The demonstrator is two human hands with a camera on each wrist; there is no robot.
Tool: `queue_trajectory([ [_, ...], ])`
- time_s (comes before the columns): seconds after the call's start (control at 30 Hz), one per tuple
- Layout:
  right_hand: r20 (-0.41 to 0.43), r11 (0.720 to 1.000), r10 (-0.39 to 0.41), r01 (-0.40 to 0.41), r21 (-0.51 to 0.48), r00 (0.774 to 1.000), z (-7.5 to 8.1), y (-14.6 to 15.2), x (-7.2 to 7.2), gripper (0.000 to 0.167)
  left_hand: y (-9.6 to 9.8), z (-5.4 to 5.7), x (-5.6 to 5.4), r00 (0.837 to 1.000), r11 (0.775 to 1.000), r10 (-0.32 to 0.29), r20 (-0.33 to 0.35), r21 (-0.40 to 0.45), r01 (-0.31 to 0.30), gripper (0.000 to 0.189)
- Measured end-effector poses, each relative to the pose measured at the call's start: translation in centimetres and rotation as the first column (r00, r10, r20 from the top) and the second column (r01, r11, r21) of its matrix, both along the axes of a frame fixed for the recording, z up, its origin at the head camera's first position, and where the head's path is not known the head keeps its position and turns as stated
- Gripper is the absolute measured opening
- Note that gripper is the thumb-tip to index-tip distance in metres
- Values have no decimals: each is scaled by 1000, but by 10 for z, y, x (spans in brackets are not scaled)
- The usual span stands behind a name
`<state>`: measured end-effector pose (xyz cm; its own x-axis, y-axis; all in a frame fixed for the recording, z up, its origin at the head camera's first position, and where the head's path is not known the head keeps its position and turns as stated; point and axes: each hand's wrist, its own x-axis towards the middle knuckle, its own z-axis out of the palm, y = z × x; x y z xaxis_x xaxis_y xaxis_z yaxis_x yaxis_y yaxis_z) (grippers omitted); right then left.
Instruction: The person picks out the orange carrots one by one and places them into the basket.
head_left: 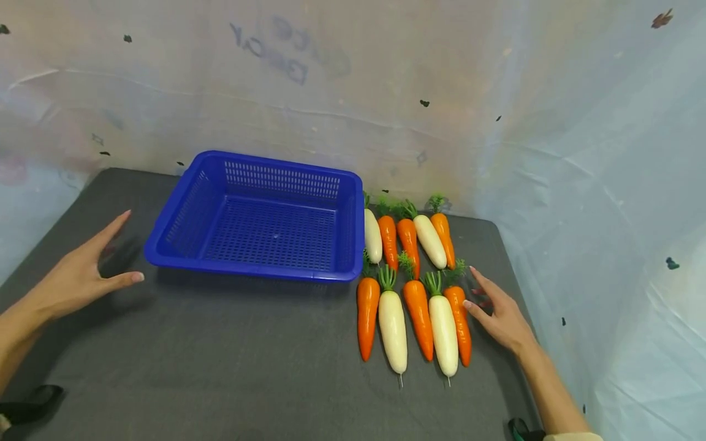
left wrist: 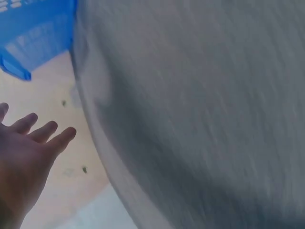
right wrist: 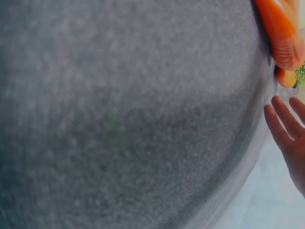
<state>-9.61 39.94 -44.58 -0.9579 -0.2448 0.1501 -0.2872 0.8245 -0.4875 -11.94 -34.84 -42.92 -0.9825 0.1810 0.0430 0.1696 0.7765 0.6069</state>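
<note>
Grey tabletop below, and at left the left hand hovers, thumb and fingers spread, near a blue plastic basket; rightward lie 4 white radishes and 6 orange carrots in 2 rows; rightmost, the right hand, fingers parted, just beside a near-row carrot!

Right hand, fingers extended, near orange carrots
Gray fabric fills most of the view; green leaves at right.

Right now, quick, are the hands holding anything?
Left hand: open, holding nothing, near the blue basket.
Right hand: open, holding nothing, by the rightmost front carrot.
</note>
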Motion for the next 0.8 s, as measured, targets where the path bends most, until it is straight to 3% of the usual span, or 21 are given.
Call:
queue_trajectory([
  [0.13, 22, 999, 34, -33, -33, 999, -1, -3, 2, 70, 10, 1, 1, 997, 983, -71, -16, 169, 73, 110],
  [0.27, 73, 996, 42, -36, -78, 996, -1, -6, 4, 66, 20, 1, -2, 992, 964, -123, -31, 234, 127, 104],
  [0.53, 152, 987, 91, -68, -149, 984, 14, -17, 8, 62, 33, 5, -10, 993, 962, -116, 26, 253, 106, 100],
  [0.67, 215, 986, 97, -64, -154, 972, 3, -8, 5, 65, 38, 8, -15, 993, 970, -107, 49, 223, 93, 100],
  [0.8, 278, 986, 110, -69, -151, 954, 4, -8, 4, 73, 42, 11, -20, 992, 976, -93, 87, 205, 74, 100],
])
